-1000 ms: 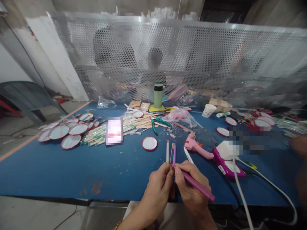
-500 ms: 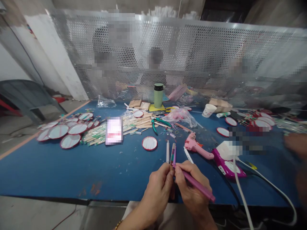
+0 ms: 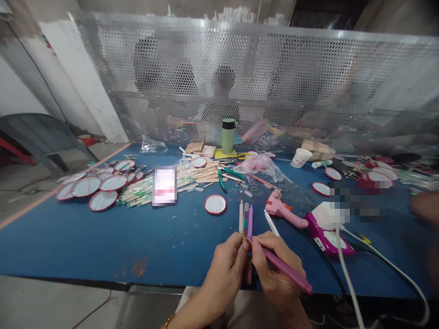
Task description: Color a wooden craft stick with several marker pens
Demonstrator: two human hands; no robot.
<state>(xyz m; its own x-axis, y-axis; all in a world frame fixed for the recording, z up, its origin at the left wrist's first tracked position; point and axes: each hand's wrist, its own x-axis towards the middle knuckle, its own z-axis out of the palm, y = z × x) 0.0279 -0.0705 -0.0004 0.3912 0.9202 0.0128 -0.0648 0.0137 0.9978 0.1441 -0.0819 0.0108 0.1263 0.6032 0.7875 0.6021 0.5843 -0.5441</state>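
Note:
My left hand (image 3: pixel 228 262) is closed near the table's front edge, pinching a narrow stick with coloured bands (image 3: pixel 246 220), teal and brown among them. My right hand (image 3: pixel 279 269) grips a purple marker pen (image 3: pixel 290 269), its tip end at the left fingertips and its back end pointing down to the right. Just beyond the fingers, a pale pen (image 3: pixel 241 217) and a lilac pen (image 3: pixel 250 219) flank the banded stick. Whether these two are held or lie on the table, I cannot tell. A round white disc with red rim (image 3: pixel 215 204) lies farther off.
A pink glue gun (image 3: pixel 286 212) and white pen (image 3: pixel 271 223) lie right of the hands, near a magenta device (image 3: pixel 329 235) with cables. Left are a phone (image 3: pixel 164 186), wooden sticks (image 3: pixel 137 194) and red-rimmed discs (image 3: pixel 85 186). Behind stand a green bottle (image 3: pixel 228 137) and paper cup (image 3: pixel 302 157).
The lilac pen, earlier slanted close against the banded stick, now stands more upright and slightly apart from it. Both hands keep their hold, and the whole view has shifted slightly.

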